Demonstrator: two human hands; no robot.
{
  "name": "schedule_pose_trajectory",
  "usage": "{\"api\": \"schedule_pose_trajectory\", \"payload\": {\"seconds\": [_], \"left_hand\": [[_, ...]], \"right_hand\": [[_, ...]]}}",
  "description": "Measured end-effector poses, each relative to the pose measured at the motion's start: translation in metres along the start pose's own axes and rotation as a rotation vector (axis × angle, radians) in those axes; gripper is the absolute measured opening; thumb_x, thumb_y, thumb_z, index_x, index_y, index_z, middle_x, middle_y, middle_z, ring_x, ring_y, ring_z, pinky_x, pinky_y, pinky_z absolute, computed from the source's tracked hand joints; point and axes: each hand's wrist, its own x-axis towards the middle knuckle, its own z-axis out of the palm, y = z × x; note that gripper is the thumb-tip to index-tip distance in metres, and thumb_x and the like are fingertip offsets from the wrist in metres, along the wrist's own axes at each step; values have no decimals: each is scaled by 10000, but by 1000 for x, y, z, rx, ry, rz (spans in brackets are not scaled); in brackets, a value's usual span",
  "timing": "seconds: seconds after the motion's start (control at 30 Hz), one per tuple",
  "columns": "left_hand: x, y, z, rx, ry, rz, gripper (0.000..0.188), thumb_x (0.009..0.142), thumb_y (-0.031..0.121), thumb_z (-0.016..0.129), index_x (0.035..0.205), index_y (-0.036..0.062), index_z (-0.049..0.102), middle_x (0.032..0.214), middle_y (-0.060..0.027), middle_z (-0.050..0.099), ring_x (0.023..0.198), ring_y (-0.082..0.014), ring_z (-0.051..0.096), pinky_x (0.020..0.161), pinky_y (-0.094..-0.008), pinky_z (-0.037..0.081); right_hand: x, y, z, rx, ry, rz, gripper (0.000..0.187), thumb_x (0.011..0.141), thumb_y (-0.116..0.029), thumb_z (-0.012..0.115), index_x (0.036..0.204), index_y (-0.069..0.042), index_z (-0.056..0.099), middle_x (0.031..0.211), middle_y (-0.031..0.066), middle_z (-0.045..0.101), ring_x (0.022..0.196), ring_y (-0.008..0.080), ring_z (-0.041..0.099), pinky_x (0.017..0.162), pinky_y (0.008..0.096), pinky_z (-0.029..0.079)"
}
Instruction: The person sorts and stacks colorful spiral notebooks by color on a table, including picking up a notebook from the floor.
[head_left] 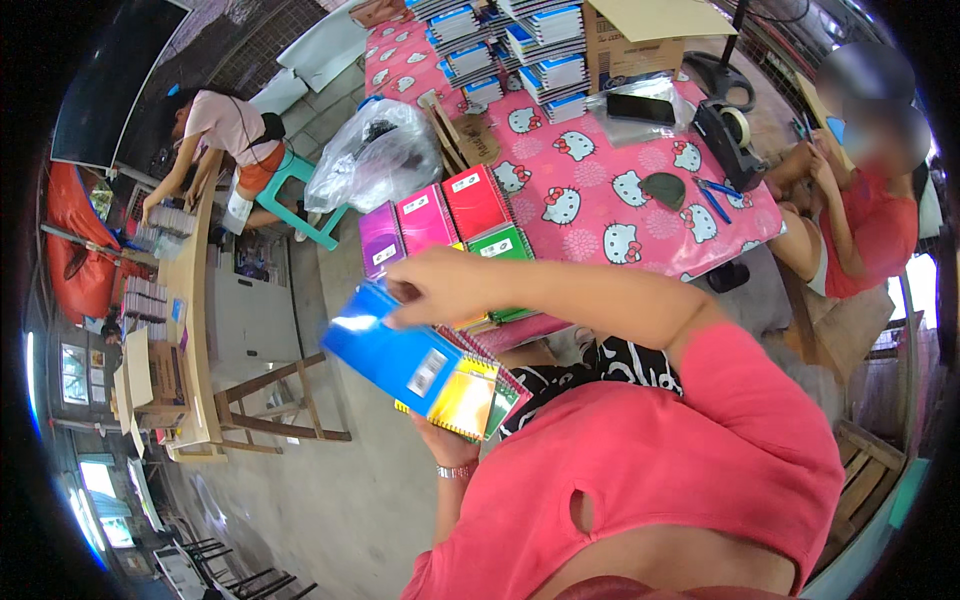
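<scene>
Pinched at one edge by my right hand (438,285) is a blue spiral notebook (392,355) with a white label, tilted over a small stack. Underneath, my left hand (447,442), with a metal band at its wrist, supports that stack. A yellow spiral notebook (466,402) lies on it, and the edges of red and green covers show beside it. Beyond my right hand, purple (381,238), pink (425,216), red (478,203) and green notebooks (506,246) lie in rows at the table's edge; my forearm hides part of them.
The pink-covered table (575,240) bears stacked notebooks (465,60), a carton (635,62), a phone (640,109), a tape dispenser (728,140), blue pliers (714,200) and a plastic bag (380,150). Co-workers are at the right and far left. A teal stool (300,195) stands left.
</scene>
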Motion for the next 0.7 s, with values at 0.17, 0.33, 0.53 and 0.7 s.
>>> {"api": "schedule_pose_trajectory", "payload": {"seconds": [0.17,0.33,0.53,0.7], "left_hand": [[35,-7,42,5,-96,-72,817,821,705,412,1387,125,302,1315,-76,476,1156,-265,513,943,-444,444],[87,-12,91,256,-248,111,634,805,220,676,1331,57,362,1217,-121,537,1072,-246,571,885,-387,492],[125,1,103,715,-413,166,804,681,1,758,1343,38,303,1159,-97,554,998,-188,581,867,-324,489],[129,-21,100,571,-454,273,906,640,54,792,1366,42,250,1307,-130,399,1220,-248,414,998,-384,385]], "right_hand": [[-70,49,38,284,290,173,603,757,-224,684,1244,-7,403,1249,222,440,1192,340,451,977,383,381],[-88,54,-12,154,486,-19,846,721,-85,623,1420,-35,149,1339,235,370,1295,345,335,1088,402,242],[-94,93,-25,220,525,-299,1013,668,-9,599,1463,-79,-25,1374,208,339,1297,335,323,1092,407,213],[-99,133,9,551,509,-108,1143,619,-71,727,1470,-100,-37,1357,184,354,1268,286,360,1080,399,241]]}}
